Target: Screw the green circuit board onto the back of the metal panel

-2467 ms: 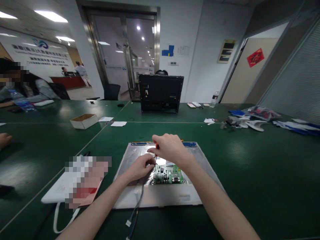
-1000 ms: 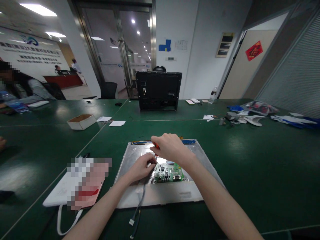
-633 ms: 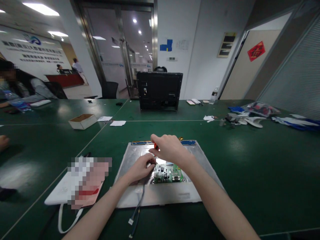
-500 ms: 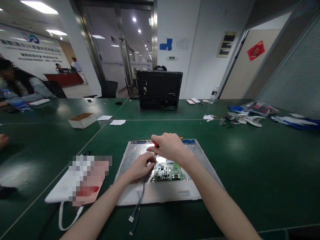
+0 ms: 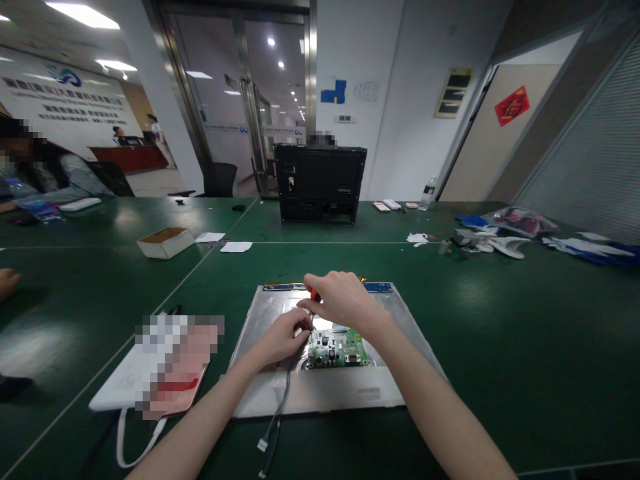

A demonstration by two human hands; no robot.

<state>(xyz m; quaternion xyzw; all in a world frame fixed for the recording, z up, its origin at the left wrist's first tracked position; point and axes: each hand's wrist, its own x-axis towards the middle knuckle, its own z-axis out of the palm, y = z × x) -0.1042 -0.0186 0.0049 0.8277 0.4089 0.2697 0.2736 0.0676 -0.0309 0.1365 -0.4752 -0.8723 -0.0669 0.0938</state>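
Note:
A metal display panel [image 5: 420, 347] lies flat on the green table, with a green circuit board [image 5: 340, 348] on its middle. My right hand [image 5: 343, 300] is wrapped round a red-handled screwdriver [image 5: 314, 294], held upright with its shaft pointing down at the board's upper left corner. Beside that corner, my left hand [image 5: 289, 333] has its fingers pinched together near the screwdriver's tip; what they hold, if anything, is hidden. Grey cables [image 5: 283, 403] with white connectors run from under my left hand over the panel's front edge.
Left of the panel lie a white device [image 5: 117, 380] and a pink phone-like item [image 5: 183, 387]. Farther back are an open box [image 5: 167, 243], a black monitor [image 5: 320, 183] and gloves [image 5: 505, 247]. A person [image 5: 75, 173] sits at the far left.
Both hands keep nearly the same position over the board's upper left corner. The view has shifted very slightly, and a head shows a little more above the monitor.

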